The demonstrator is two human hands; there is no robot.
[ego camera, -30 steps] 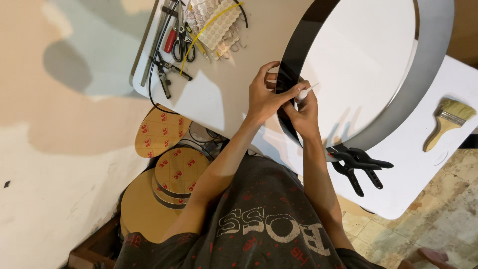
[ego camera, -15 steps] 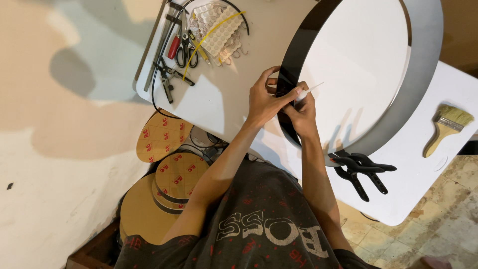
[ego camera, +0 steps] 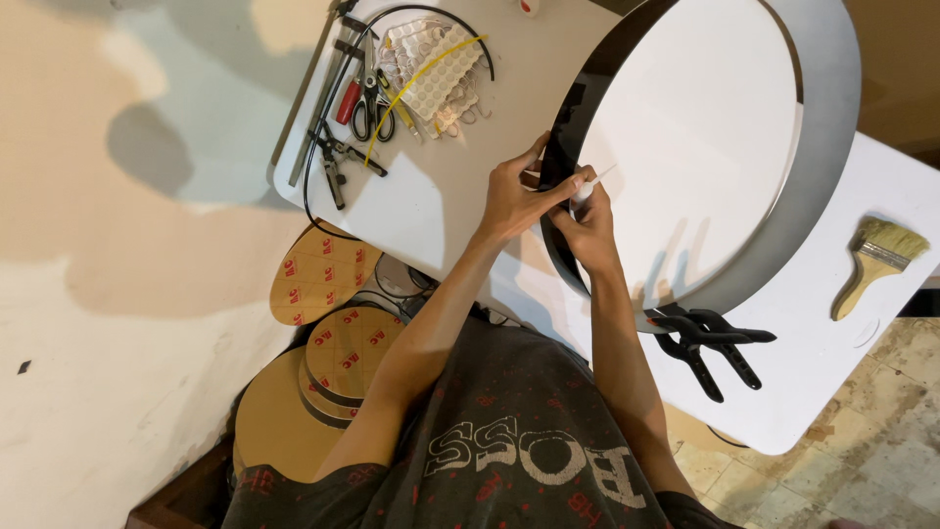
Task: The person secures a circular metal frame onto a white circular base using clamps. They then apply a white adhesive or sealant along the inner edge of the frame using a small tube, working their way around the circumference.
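A big round panel [ego camera: 695, 147] with a white face and a black rim band [ego camera: 560, 147] lies on the white table [ego camera: 450, 196]. Both my hands meet at the rim's near left side. My left hand [ego camera: 514, 201] pinches the black band, thumb on the outside and index finger along the edge. My right hand [ego camera: 590, 233] sits just beside it on the panel's edge, fingers closed on a thin white strip [ego camera: 595, 182] that sticks out over the white face. The fingertips touch each other, and what lies under them is hidden.
Black spring clamps [ego camera: 710, 343] grip the panel's near edge. A paintbrush [ego camera: 876, 260] lies at the right. Scissors [ego camera: 370, 103], pliers [ego camera: 333, 162], a sheet of clear bumper dots [ego camera: 431, 73] and a black cable [ego camera: 311, 167] crowd the table's far left. Round brown-backed discs [ego camera: 323, 274] are stacked below the table.
My hands stay pinched at the same spot on the black rim. The view has drifted a little, so the table and panel sit slightly lower and to the right.
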